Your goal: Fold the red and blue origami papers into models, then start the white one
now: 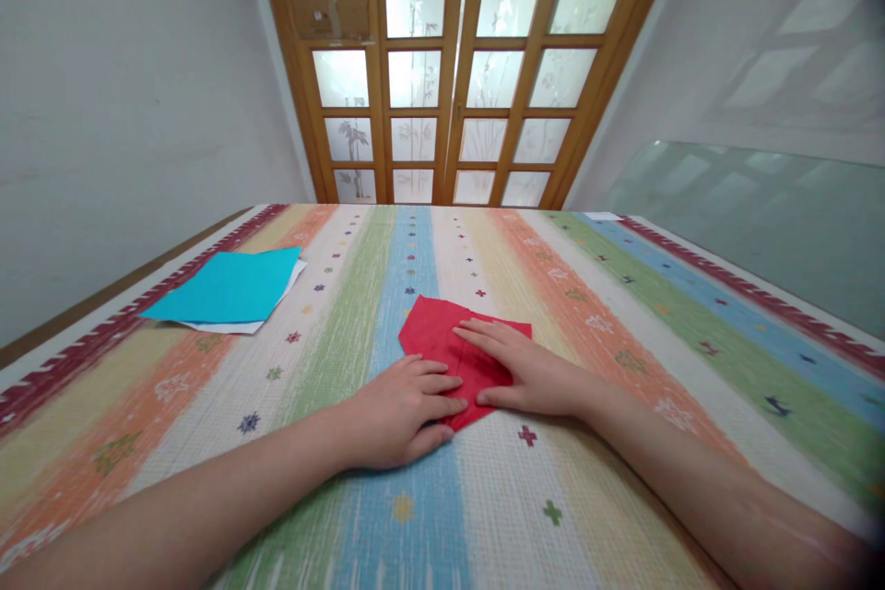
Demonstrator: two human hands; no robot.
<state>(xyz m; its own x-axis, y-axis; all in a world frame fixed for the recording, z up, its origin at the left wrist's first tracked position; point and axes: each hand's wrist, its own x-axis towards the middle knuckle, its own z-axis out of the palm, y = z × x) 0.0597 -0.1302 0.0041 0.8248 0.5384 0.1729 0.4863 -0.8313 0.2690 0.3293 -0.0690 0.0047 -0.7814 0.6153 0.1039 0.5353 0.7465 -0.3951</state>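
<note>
A red sheet of folded paper (442, 332) lies on the striped tablecloth in front of me, with crease lines showing across it. My left hand (405, 410) rests over its near left part, fingers stretched out and pointing right. On its right side lies my right hand (515, 364), flat with the fingers extended to the left and the thumb apart near the lower edge. Both hands touch the paper's surface, and neither grips it. Part of the near edge and the right side are hidden under the hands.
A blue sheet of paper (225, 288) lies on top of white paper (283, 295) at the left. The striped tablecloth (332, 516) covers the table. Beyond its far edge stand wooden doors (453, 64) with glass panes. A pale glass panel (761, 212) leans by the right wall.
</note>
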